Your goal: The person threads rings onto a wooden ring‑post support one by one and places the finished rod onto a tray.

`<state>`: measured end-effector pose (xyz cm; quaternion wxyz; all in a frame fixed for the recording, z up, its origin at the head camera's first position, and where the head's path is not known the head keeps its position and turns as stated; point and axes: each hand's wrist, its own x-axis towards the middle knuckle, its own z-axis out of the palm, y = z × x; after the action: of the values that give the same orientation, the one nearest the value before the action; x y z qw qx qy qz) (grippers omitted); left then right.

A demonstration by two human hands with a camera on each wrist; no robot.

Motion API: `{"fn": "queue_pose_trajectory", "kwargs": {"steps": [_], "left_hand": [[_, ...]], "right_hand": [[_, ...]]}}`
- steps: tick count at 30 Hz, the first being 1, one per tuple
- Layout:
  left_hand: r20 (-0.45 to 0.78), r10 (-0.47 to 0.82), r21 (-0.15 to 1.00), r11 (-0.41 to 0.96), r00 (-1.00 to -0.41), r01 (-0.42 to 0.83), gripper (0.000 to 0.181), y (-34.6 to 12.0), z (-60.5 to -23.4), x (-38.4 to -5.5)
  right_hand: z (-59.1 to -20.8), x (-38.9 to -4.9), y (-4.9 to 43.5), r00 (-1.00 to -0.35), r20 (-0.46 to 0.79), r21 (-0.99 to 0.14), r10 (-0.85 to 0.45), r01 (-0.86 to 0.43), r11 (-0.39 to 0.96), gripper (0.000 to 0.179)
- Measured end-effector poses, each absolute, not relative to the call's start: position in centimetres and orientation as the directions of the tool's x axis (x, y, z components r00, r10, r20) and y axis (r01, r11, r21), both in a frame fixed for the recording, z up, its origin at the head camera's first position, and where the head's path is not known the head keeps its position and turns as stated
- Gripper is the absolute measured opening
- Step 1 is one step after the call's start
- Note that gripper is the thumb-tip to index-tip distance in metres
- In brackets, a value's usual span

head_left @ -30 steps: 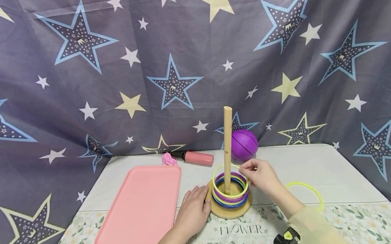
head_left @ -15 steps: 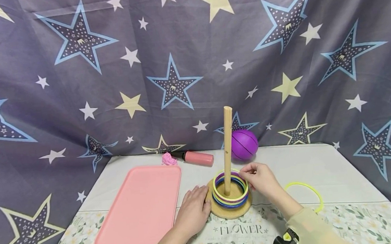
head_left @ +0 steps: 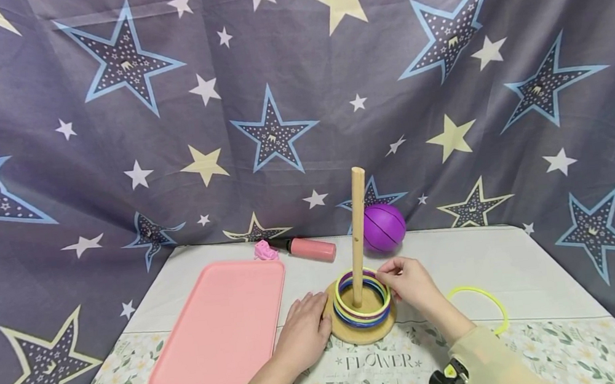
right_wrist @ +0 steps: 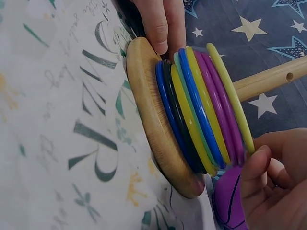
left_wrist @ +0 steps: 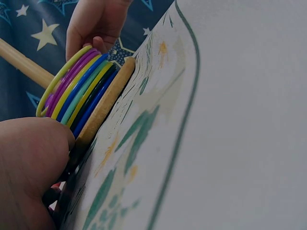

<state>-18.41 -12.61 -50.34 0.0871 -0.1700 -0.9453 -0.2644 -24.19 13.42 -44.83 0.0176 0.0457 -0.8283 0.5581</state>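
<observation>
My right hand (head_left: 412,281) pinches the edge of a yellow ring (right_wrist: 229,86) between thumb and fingers. This ring is topmost in a stack of rings in blue, black, green, yellow and purple, around a wooden post (head_left: 358,230). In the right wrist view it lies against the purple rings (right_wrist: 221,105) on one side, slightly raised at the other. Below the stack is a round wooden base (right_wrist: 148,115). On the base's left edge rests my left hand (head_left: 304,331), fingers extended. In the left wrist view, my left hand hides part of the stack.
Left of the stand lies a pink tray (head_left: 221,330). A purple ball (head_left: 384,228) sits behind the post. At the back are a pink cylinder with a black end (head_left: 313,249) and a crumpled pink thing (head_left: 265,250). Another yellow ring (head_left: 486,293) lies on the right, partly behind my forearm.
The right hand has lowered the yellow ring from slightly above the stack onto it, mostly in the first half second. The left hand has stayed on the base.
</observation>
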Motion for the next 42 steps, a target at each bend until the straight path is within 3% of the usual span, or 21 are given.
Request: {"fn": "queue_pose_trajectory", "kwargs": {"steps": [28, 42], "left_hand": [[0.238, 0.273, 0.48, 0.801, -0.932, 0.357, 0.051, -12.6, -50.5, -18.6], [0.247, 0.276, 0.479, 0.799, -0.929, 0.365, 0.05, -12.7, -50.6, -18.7]], "right_hand": [[-44.9, -24.3, 14.0, -0.993, 0.088, -0.905, -0.08, -0.114, 0.41, 0.008], [-43.8, -23.9, 15.9, -0.982, 0.159, -0.898, -0.097, -0.185, 0.4, 0.018]]}}
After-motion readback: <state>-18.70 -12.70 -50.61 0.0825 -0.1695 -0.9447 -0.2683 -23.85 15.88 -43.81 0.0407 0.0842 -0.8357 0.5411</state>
